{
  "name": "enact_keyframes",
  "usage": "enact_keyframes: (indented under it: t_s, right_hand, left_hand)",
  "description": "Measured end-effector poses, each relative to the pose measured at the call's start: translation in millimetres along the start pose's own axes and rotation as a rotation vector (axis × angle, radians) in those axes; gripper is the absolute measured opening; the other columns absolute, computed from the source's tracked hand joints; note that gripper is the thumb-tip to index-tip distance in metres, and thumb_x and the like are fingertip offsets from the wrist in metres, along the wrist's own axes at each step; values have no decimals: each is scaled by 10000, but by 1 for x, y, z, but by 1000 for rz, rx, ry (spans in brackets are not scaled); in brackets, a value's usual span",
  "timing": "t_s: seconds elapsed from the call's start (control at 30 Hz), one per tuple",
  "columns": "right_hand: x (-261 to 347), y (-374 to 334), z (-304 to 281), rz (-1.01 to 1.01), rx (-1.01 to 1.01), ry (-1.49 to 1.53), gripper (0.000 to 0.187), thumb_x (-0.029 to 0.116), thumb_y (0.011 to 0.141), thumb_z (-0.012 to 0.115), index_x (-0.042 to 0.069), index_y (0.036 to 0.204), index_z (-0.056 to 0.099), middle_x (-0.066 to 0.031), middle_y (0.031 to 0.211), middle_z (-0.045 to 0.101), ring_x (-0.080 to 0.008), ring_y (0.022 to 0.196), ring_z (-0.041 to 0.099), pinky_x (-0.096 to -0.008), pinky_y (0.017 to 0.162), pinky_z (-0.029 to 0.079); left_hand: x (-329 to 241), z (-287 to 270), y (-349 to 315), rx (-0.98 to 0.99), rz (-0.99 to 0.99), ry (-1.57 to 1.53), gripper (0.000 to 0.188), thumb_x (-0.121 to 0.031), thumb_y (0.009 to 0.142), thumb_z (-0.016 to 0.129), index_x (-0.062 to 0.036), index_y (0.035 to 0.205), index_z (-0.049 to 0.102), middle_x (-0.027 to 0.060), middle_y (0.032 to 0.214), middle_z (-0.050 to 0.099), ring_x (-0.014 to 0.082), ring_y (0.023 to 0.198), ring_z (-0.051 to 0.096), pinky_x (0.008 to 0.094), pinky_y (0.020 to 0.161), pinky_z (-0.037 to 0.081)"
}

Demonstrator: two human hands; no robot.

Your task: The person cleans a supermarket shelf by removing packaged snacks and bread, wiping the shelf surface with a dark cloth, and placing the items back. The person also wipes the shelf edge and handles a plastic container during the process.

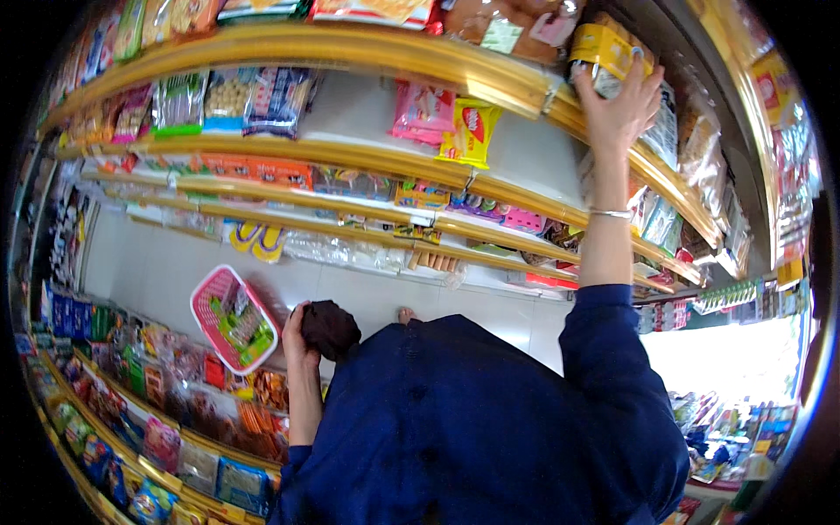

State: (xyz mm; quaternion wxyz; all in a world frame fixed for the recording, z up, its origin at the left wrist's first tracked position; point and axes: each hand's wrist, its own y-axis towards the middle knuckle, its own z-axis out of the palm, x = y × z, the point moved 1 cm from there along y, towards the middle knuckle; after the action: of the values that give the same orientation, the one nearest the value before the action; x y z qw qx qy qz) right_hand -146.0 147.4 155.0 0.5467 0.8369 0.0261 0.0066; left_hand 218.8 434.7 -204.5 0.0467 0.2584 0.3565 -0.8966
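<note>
At the upper right, my right hand point(623, 109) reaches up to a shelf, its fingers and thumb around a clear package of bread with a yellow label point(602, 48). A silver bangle circles that wrist. Lower down on the left, my left hand point(302, 337) is closed against a rounded dark brown bundle point(332, 329); its exact kind I cannot make out. Just left of this hand is a pink plastic basket point(203, 325) with a white rim, holding green and clear packets.
Gold-edged shelves point(350, 45) curve across the top, carrying snack bags and pink and yellow packets point(471, 131). Yellow slippers point(258, 241) hang low by the pale tiled floor point(341, 284). More snack shelves point(166, 477) stand at lower left. Bright light comes in at the right.
</note>
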Motion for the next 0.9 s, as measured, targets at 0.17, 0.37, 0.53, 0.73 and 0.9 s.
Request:
enact_keyframes:
  t_s: [0.17, 0.37, 0.53, 0.73, 0.9]
  right_hand:
    - [-27, 23, 27, -140, 108, 0, 920, 649, 643, 641, 88, 1325, 382, -250, 1390, 276, -439, 1272, 253, -601, 976, 252]
    - [15, -29, -34, -279, -62, 308, 563, 275, 726, 733, 10, 1181, 532, -193, 1227, 513, -356, 1168, 453, -431, 997, 327]
    - [47, -128, -62, -475, 440, 472, 359, 136, 720, 697, 8, 1040, 597, -172, 1184, 542, -326, 1129, 487, -425, 961, 368]
    - [8, -167, 45, 360, 893, 592, 854, 388, 715, 711, -109, 1297, 334, -282, 1269, 443, -348, 1196, 436, -383, 969, 369]
    - [9, -149, 125, 471, 956, 523, 1034, 495, 627, 762, -129, 1306, 295, -248, 1227, 500, -295, 1122, 513, -305, 936, 408]
  left_hand:
    - [19, 5, 7, 9, -8, 33, 221, -182, 858, 569, -1, 983, 594, 95, 920, 616, 208, 846, 604, 333, 769, 497]
    - [19, 9, 1, -75, 5, 46, 232, -187, 862, 565, -2, 1001, 586, 97, 928, 614, 209, 859, 602, 338, 779, 497]
    - [20, 10, 13, -61, -1, 33, 252, -211, 863, 575, -6, 1009, 580, 98, 940, 612, 211, 857, 599, 347, 783, 495]
    - [23, 27, 16, -30, -11, 99, 244, -214, 858, 588, -10, 990, 599, 98, 924, 619, 199, 845, 603, 336, 774, 497]
    - [26, 38, 6, -3, 29, 164, 246, -192, 861, 578, 3, 1011, 592, 105, 945, 611, 199, 862, 602, 323, 778, 497]
